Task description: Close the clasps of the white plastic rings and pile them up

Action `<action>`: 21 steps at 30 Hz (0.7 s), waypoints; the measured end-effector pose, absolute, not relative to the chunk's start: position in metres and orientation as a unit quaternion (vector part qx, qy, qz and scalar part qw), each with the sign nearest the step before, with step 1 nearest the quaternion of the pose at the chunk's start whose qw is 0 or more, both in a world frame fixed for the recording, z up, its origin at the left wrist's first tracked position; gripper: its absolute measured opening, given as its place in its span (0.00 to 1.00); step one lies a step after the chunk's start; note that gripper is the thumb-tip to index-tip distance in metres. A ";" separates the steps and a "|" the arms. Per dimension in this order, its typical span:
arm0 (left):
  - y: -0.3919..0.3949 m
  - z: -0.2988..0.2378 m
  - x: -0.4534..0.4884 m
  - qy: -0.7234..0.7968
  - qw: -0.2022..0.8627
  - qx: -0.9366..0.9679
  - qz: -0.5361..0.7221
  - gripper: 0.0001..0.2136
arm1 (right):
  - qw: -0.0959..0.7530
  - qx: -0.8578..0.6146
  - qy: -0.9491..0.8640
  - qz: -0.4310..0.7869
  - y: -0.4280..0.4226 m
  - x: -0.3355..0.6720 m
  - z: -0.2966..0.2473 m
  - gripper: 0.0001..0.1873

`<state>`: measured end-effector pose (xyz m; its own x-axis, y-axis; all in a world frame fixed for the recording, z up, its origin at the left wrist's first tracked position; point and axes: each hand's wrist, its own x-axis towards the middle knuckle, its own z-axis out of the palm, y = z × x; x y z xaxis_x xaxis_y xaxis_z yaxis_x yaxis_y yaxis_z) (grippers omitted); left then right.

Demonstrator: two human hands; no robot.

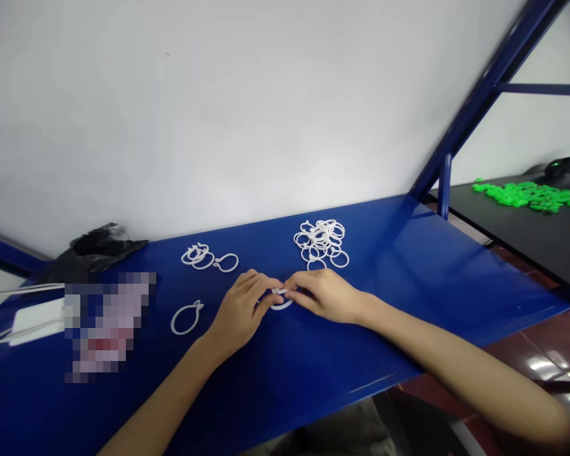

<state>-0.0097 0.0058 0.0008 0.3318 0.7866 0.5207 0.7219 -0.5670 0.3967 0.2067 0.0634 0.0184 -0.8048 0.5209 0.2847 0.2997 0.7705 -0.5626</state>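
Note:
Both my hands meet over the middle of the blue table [408,266]. My left hand [240,310] and my right hand [325,294] pinch the same white plastic ring [281,299] from either side, and it rests low on the tabletop. Their fingers hide most of the ring. A pile of several white rings [322,242] lies just beyond my right hand. A small group of white rings [209,258] lies beyond my left hand. One single white ring [187,318] lies to the left of my left hand.
A black crumpled bag [97,247] sits at the back left against the white wall. A white flat object [33,320] and a blurred patch lie at the left. To the right, a black table [517,234] carries green plastic pieces [534,194]. A blue slanted frame post [484,95] rises at the right.

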 end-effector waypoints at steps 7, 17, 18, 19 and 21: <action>0.004 0.005 -0.007 0.424 0.021 0.825 0.372 0.08 | 0.227 -0.196 -0.920 0.252 0.059 0.204 0.015 0.10; 0.000 0.001 -0.007 0.409 0.004 0.843 0.350 0.10 | 0.239 -0.146 -0.951 0.132 0.054 0.204 0.011 0.15; 0.002 0.000 -0.007 0.412 0.003 0.842 0.348 0.10 | 0.240 -0.148 -0.951 0.126 0.055 0.204 0.011 0.15; 0.003 -0.001 -0.008 0.419 0.005 0.840 0.344 0.09 | 0.242 -0.151 -0.951 0.122 0.057 0.204 0.011 0.15; 0.007 -0.003 -0.009 0.440 0.009 0.835 0.332 0.07 | 0.246 -0.157 -0.949 0.122 0.063 0.205 0.011 0.15</action>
